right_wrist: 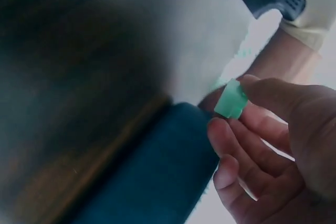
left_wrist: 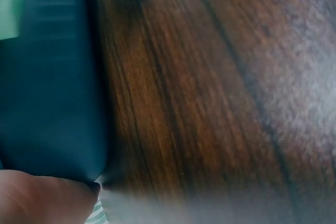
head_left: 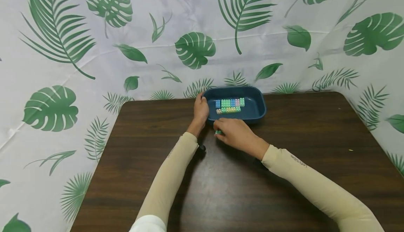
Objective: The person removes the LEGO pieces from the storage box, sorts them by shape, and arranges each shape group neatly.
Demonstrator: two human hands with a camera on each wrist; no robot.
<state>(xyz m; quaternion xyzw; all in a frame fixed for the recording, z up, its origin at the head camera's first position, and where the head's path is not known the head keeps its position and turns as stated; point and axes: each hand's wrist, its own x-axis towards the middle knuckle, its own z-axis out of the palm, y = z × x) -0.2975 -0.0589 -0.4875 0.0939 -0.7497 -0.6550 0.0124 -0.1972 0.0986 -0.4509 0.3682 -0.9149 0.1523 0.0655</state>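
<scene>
A small mint-green toy brick (head_left: pixel 218 132), smooth-sided with little rounded studs, is pinched between the thumb and fingertips of a person's right hand (head_left: pixel 235 133), the other fingers loosely bent. It is just in front of the near wall of a dark blue rectangular tray (head_left: pixel 255 112), toward the tray's left end. The person's left hand (head_left: pixel 201 111) grips that left end, its fingers curled over the rim. The tray has rounded corners and raised walls; inside, more studded bricks stand in two rows. In the back row, one blue brick (head_left: pixel 217 104) sits at the left, a narrow gap away from a run of green, blue, pink and green bricks (head_left: pixel 232 103). In front, one tan brick (head_left: pixel 219 111) lies just beside a green and yellow run (head_left: pixel 231 110). The bricks within each run abut so closely that their exact number cannot be told. Blue tray floor shows to the right of both rows. The tray is at the back of a dark wood-grain table (head_left: pixel 240 197), near a single white leaf-print curtain (head_left: pixel 195 14); the tabletop stretches to both sides and widely toward the person. Two cream sleeves (head_left: pixel 172 176) cover the forearms.
</scene>
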